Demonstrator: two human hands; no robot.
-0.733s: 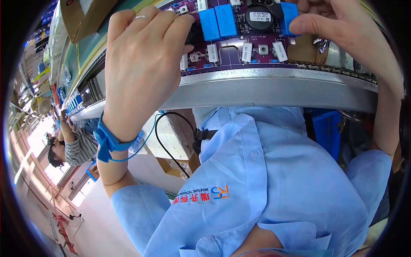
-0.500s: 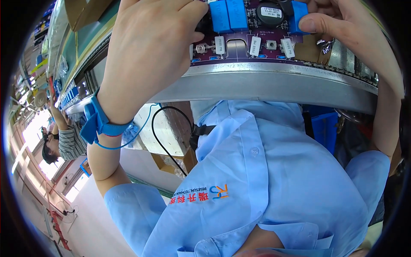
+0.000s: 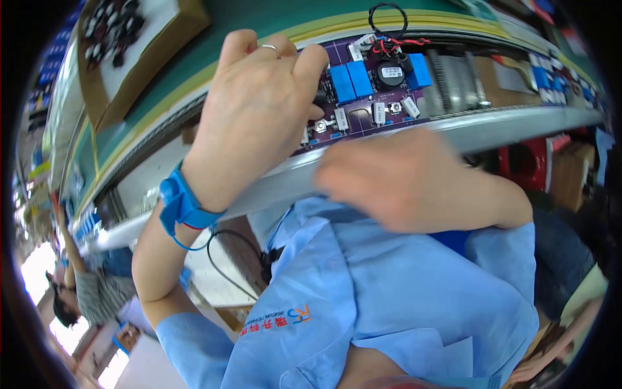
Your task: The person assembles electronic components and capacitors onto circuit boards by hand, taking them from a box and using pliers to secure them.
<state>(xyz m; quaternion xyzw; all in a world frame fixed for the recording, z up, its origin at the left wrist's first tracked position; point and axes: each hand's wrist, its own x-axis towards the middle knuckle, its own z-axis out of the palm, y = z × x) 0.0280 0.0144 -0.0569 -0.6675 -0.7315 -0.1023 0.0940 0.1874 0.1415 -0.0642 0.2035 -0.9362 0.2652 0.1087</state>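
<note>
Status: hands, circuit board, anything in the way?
Left hand at left end of purple circuit board, grip hidden. Right hand off the board, blurred. Left hand hides part of that end.

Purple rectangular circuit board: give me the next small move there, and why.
Probably bring the bare right hand to the right end of the purple rectangular circuit board: the bare left hand covers its left part, while the right, blurred, hangs before the grey metal rail.
</note>
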